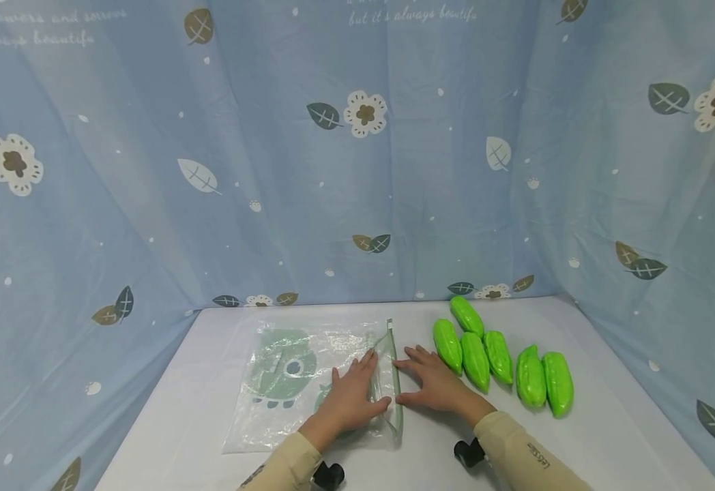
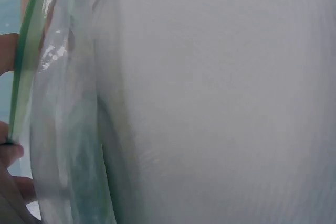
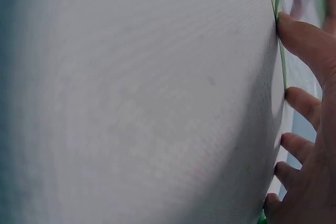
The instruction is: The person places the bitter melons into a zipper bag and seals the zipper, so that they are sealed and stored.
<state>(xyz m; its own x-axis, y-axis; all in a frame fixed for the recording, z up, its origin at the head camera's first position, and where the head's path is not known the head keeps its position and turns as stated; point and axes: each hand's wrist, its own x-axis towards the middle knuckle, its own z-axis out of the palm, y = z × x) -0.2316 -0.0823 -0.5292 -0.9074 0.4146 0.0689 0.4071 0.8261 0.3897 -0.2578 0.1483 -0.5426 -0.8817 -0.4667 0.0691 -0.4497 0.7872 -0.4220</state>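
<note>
A clear zip bag printed with green cartoon figures lies flat on the table, its green-edged mouth toward the right and lifted into a slight gap. My left hand rests on the bag close to this mouth, fingers spread. At the outer edge of the mouth, my right hand touches the green strip with its thumb and forefinger set apart. In the right wrist view the thumb meets the green strip, and the other fingertips rest on the table. The left wrist view shows the bag's raised film up close.
Several shiny, plump, bright green pod-shaped things lie on the table to the right, the closest just beyond my right hand. The white table is bordered by a blue patterned curtain at the back and sides.
</note>
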